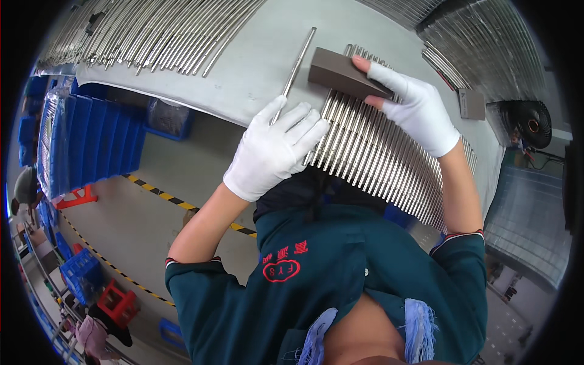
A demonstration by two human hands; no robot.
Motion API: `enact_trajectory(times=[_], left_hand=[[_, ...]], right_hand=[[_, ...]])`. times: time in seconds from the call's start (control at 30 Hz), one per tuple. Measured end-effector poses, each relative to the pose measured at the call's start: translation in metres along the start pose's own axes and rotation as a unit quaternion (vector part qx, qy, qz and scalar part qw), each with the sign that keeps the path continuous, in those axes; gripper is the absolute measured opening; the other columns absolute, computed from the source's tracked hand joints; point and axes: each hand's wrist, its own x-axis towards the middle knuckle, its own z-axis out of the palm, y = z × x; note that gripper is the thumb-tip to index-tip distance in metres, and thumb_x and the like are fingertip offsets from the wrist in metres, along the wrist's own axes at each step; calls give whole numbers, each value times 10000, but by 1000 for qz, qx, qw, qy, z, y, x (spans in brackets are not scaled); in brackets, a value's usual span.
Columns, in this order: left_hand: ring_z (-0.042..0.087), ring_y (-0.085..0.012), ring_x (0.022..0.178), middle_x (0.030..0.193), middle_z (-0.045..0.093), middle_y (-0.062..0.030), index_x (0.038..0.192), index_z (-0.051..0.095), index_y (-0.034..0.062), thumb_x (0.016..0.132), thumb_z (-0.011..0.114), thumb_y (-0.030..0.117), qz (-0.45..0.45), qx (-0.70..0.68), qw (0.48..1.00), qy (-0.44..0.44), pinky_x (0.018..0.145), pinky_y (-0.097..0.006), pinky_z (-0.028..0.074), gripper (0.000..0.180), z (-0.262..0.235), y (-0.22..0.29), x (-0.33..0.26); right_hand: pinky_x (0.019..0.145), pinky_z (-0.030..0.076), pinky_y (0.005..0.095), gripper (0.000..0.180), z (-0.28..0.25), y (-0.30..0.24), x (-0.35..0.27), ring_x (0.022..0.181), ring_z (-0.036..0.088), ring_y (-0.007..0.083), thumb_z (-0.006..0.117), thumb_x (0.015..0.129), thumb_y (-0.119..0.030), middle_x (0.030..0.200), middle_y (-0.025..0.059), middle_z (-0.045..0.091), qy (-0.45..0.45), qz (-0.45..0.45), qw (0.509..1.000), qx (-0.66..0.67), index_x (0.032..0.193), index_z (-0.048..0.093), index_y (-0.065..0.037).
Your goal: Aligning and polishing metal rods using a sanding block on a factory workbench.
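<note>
Under your left hand (275, 152) lies the near end of a row of metal rods (377, 152); its white-gloved fingers are spread flat, with a single rod (296, 68) running away from beneath the fingertips. Just beyond, your right hand (413, 106) grips a brown block (340, 76), pressing it onto the row's far end on the grey table (243, 67).

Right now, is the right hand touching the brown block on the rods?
Touching. The head view shows the right hand in a white glove with its fingers laid over the top edge of the brown block, which rests on the row of metal rods.
</note>
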Motion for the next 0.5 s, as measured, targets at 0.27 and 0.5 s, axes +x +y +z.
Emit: enact_trajectory(times=[0.27,0.5], left_hand=[[612,-262,1124,1159,656,-89,1250,603,87,653,704,135,29,-51,998,5,1035,-465,445,608,1,-3,2],[591,-245,1156,1172,649,-68,1261,596,94,655,704,152,29,-25,999,6,1049,-453,433,619,-2,-1,0]], right_hand=[[955,521,297,566,3,10,5,1147,655,192,723,852,-55,1279,101,656,3,19,1000,3,1378,579,-207],[998,507,289,596,-20,11,-11,1166,642,181,708,830,33,1281,39,670,-16,37,999,-19,1365,599,-206]])
